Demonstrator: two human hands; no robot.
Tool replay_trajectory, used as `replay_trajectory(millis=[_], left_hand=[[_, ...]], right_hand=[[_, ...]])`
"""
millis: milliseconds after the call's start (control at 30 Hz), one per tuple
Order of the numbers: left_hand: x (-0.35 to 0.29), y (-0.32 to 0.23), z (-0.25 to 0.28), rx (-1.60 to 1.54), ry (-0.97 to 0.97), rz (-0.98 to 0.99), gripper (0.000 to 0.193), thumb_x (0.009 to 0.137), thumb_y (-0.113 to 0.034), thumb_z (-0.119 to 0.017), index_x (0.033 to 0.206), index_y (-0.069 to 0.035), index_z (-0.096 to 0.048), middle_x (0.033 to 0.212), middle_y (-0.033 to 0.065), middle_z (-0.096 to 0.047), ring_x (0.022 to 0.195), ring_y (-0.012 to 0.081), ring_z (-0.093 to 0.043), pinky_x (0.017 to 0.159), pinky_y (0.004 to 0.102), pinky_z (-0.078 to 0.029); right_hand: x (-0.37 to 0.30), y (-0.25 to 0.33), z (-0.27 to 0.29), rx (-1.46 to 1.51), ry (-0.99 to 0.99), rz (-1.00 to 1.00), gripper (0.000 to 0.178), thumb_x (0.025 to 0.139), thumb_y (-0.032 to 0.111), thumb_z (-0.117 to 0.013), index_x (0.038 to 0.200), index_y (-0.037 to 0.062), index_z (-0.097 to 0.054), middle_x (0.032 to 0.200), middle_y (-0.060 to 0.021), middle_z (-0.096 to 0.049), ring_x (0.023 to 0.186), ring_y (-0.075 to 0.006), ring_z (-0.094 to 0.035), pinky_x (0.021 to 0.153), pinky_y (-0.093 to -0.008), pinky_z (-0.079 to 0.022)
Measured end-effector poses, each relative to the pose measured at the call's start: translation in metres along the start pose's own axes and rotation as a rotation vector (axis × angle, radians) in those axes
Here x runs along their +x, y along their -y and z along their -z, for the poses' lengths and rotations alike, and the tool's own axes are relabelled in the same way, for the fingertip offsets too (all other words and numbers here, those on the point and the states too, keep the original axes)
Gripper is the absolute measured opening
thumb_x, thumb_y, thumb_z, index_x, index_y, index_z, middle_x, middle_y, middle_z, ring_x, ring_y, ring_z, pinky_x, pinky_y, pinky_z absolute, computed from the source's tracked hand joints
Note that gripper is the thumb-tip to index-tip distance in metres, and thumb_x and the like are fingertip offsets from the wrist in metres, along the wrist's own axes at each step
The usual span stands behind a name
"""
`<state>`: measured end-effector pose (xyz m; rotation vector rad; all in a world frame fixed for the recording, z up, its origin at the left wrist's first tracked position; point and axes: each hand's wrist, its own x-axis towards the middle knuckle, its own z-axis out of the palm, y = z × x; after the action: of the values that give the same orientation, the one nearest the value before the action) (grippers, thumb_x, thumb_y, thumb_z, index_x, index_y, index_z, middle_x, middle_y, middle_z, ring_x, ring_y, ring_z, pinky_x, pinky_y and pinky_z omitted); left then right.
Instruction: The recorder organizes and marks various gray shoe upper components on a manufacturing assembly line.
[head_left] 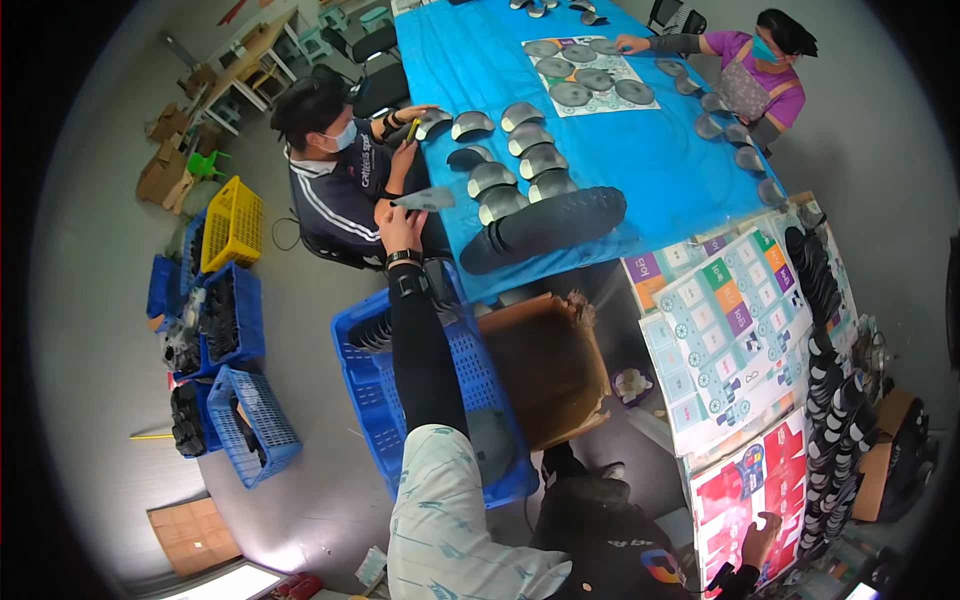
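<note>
Long and blue-covered, the main surface (660, 160) lies between two co-workers, one (335, 180) seated at its left edge and the other (765, 85) at its right edge. Curved grey shells (540, 160) stand in rows toward the left edge, and a dark nested stack (545, 228) lies along the near edge.

Over a blue crate (515, 488), the person's left hand (400, 232) reaches forward, its grip pinching one end of a thin grey piece (428, 200). That piece is at the left edge of the surface, short of the near left corner, its free end pointing toward the shells; whether it touches the covering cannot be told. Well apart, the right hand (760, 540) is over a red-printed sheet (725, 510) on the side surface at the right, fingers spread and holding nothing visible; contact with the sheet is unclear.

Good handling here would seem to mean a light pinch at the very end, since so thin a piece may bend or mark under pressure. Its free end is best kept clear of the nearest shells, and of the seated co-worker's hands and yellow-handled tool (412, 130), which are close by. A level wrist should help keep the piece steady.
</note>
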<state>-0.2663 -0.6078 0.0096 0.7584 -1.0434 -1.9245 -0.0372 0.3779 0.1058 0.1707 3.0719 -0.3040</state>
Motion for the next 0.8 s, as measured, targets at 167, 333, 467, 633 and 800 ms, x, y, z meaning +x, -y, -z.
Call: replay_trajectory(millis=[167,333,467,633,800], left_hand=[[0.035,0.08,0.022,-0.151,-0.095,0.081,0.022,0.095,-0.001,-0.056,0.117,0.001,-0.056,0.102,0.0134,-0.069,0.087,0.0261,-0.073,0.076,0.042,-0.065],[0.06,0.147,0.07,0.024,-0.333,0.186,0.032,0.094,0.001,-0.052,0.126,-0.004,-0.057,0.107,0.0147,-0.069,0.083,0.0262,-0.071,0.063,0.0384,-0.063],[0.05,0.174,0.067,0.287,-0.491,0.252,0.046,0.091,-0.001,-0.052,0.136,-0.01,-0.057,0.121,0.0166,-0.066,0.087,0.0294,-0.07,0.061,0.0376,-0.061],[0.028,0.182,0.049,0.539,-0.553,0.304,0.035,0.089,-0.002,-0.059,0.123,-0.003,-0.066,0.109,0.0157,-0.072,0.086,0.0277,-0.074,0.063,0.0372,-0.062],[0.02,0.171,0.083,1.067,-0.494,-0.058,0.018,0.082,-0.01,-0.07,0.098,-0.003,-0.075,0.086,0.0169,-0.074,0.089,0.0328,-0.073,0.083,0.0413,-0.056]], right_hand=[[0.012,0.026,0.011,-0.072,0.011,-0.005,0.024,0.074,-0.005,-0.062,0.097,0.0013,-0.059,0.104,-0.0165,-0.056,0.11,-0.0364,-0.054,0.1,-0.0467,-0.043],[0.029,0.043,-0.007,-0.044,0.092,0.057,0.024,0.073,-0.006,-0.062,0.096,0.001,-0.059,0.103,-0.017,-0.054,0.109,-0.037,-0.054,0.099,-0.0463,-0.043],[0.036,0.068,0.007,-0.045,0.109,0.038,0.025,0.074,-0.006,-0.062,0.098,0.0,-0.058,0.104,-0.018,-0.054,0.108,-0.0375,-0.054,0.098,-0.0464,-0.044],[0.043,0.104,0.021,-0.033,0.125,-0.012,0.025,0.076,-0.006,-0.063,0.1,-0.0003,-0.057,0.105,-0.0178,-0.054,0.108,-0.0377,-0.055,0.095,-0.0458,-0.045],[0.054,0.097,0.003,-0.058,0.138,0.131,0.025,0.08,-0.006,-0.062,0.104,0.0006,-0.057,0.109,-0.0167,-0.054,0.107,-0.0362,-0.056,0.081,-0.0411,-0.053]])
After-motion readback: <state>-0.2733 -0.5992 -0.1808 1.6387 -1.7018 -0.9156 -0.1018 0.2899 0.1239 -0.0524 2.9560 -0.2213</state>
